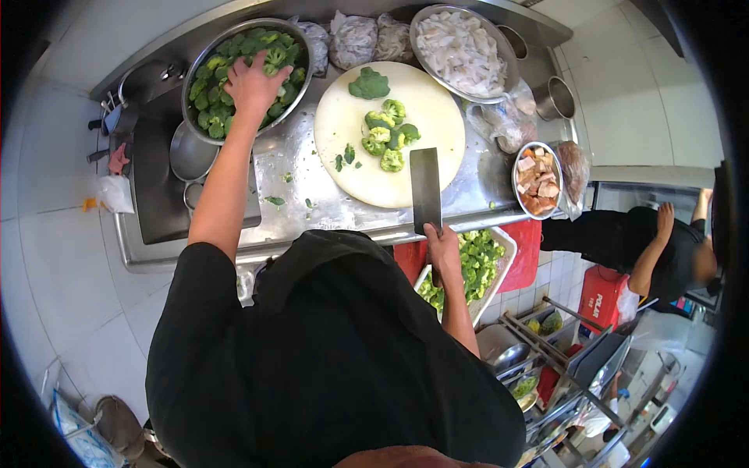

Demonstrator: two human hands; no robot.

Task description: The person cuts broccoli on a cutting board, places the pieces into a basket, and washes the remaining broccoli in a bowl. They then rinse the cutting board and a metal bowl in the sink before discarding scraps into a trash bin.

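Note:
My left hand (256, 84) reaches into a large metal bowl (189, 105) heaped with broccoli (222, 69); its fingers are spread over the heads. Closed round the handle of a cleaver (426, 187), my right hand (444, 248) is at the front edge of the counter. The cleaver's broad blade points away from me, over the right front of a round white cutting board (339, 168). Several cut broccoli florets (388, 134) lie in the middle of the board, with a whole broccoli head (368, 83) behind them and small scraps at the left.
A bowl of pale sliced food (460, 51) and filled plastic bags (353, 39) stand along the back. Diced meat (537, 183) fills a bowl at the right. Below the counter, a white bin (499, 273) holds florets. The sink (152, 179) is left. Another person (647, 242) is at the right.

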